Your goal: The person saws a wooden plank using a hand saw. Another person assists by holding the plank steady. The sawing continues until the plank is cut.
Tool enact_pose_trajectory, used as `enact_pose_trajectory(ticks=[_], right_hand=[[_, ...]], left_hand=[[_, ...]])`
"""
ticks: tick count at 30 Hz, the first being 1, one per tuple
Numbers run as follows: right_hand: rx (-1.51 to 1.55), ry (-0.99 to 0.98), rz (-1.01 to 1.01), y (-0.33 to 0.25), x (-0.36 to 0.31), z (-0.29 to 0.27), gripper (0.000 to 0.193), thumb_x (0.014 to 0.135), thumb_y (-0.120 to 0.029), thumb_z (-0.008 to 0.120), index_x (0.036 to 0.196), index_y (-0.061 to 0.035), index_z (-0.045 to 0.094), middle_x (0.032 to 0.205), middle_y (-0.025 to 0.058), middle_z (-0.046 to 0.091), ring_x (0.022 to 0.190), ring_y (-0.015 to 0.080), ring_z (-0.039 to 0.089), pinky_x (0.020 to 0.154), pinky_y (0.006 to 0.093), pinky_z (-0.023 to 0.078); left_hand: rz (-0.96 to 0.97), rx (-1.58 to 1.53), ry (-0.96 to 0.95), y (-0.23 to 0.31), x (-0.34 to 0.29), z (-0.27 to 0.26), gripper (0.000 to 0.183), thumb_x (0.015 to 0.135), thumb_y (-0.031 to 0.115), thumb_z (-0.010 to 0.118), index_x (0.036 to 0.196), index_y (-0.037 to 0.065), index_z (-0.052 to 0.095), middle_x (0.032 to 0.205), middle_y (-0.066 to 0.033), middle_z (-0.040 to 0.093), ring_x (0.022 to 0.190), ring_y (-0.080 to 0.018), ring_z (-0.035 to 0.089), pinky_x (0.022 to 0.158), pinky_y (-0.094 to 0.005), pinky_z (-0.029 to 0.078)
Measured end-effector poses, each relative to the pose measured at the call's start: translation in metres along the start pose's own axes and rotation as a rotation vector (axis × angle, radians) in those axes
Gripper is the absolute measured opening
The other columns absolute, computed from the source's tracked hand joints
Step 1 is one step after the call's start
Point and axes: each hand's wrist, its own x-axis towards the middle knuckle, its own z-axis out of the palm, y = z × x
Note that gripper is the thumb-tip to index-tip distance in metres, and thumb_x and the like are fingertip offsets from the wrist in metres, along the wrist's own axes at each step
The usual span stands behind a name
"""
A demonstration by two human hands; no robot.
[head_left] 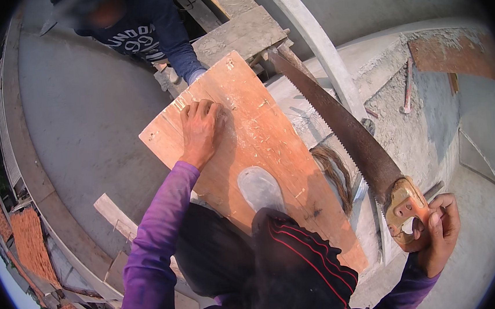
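Observation:
A tapering plywood board (pixel 269 135) lies aslant in front of me, scattered with wood splinters. My left hand (pixel 201 129) presses down on it near its far left edge, the fingers bent and close together. My right hand (pixel 442 229) is closed round the wooden handle (pixel 406 214) of a handsaw, out to the right. The rusty, toothed saw blade (pixel 347 129) points away and to the left, beside the board and apart from it. My shoe (pixel 260 189) rests on the board's middle.
Across the board, a person in a dark blue sweater (pixel 133 33) reaches a hand (pixel 196 76) to its far edge. Beyond are rough planks (pixel 241 36). A long pale strip (pixel 320 44) leans behind the saw. A hammer (pixel 408 86) and a fibre bundle (pixel 335 174) lie rightward.

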Motion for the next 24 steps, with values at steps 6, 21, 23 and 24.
enact_pose_trajectory(ticks=[6, 21, 23, 24], right_hand=[[0.053, -0.024, 0.123, 0.031, 0.0, 0.002, 0.034, 0.099, -0.029, 0.079, 0.109, -0.0038, 0.057, 0.073, 0.0017, 0.066, 0.06, 0.0069, 0.059, 0.055, 0.0208, 0.043], [0.013, 0.084, 0.101, 0.051, -0.01, -0.011, 0.033, 0.103, -0.033, 0.073, 0.105, -0.0035, 0.057, 0.073, 0.0011, 0.062, 0.063, 0.0065, 0.053, 0.058, 0.0223, 0.04], [0.007, 0.065, 0.093, 0.056, -0.015, -0.015, 0.035, 0.103, -0.034, 0.073, 0.104, -0.0028, 0.057, 0.073, 0.0008, 0.062, 0.062, 0.0066, 0.053, 0.058, 0.0223, 0.039], [0.002, 0.039, 0.09, 0.064, -0.017, -0.018, 0.036, 0.103, -0.035, 0.073, 0.104, -0.0024, 0.057, 0.072, 0.0007, 0.062, 0.061, 0.0067, 0.053, 0.058, 0.0224, 0.039]], left_hand=[[-0.131, -0.028, 0.044, 0.007, -0.005, 0.021, 0.021, 0.093, 0.015, 0.076, 0.111, 0.008, 0.069, 0.114, -0.0125, 0.064, 0.115, -0.0332, 0.06, 0.107, -0.0486, 0.04], [0.155, 0.08, -0.239, -0.021, 0.041, 0.002, 0.012, 0.1, 0.013, 0.067, 0.108, 0.006, 0.061, 0.105, -0.0149, 0.061, 0.111, -0.036, 0.059, 0.108, -0.0541, 0.039], [0.17, 0.099, -0.232, -0.027, 0.035, -0.001, 0.018, 0.099, 0.017, 0.07, 0.109, 0.005, 0.063, 0.104, -0.0149, 0.063, 0.112, -0.0349, 0.061, 0.108, -0.0538, 0.039], [0.178, 0.112, -0.226, -0.029, 0.031, -0.005, 0.02, 0.099, 0.019, 0.071, 0.11, 0.004, 0.064, 0.104, -0.0149, 0.064, 0.113, -0.0344, 0.061, 0.108, -0.0537, 0.039]])
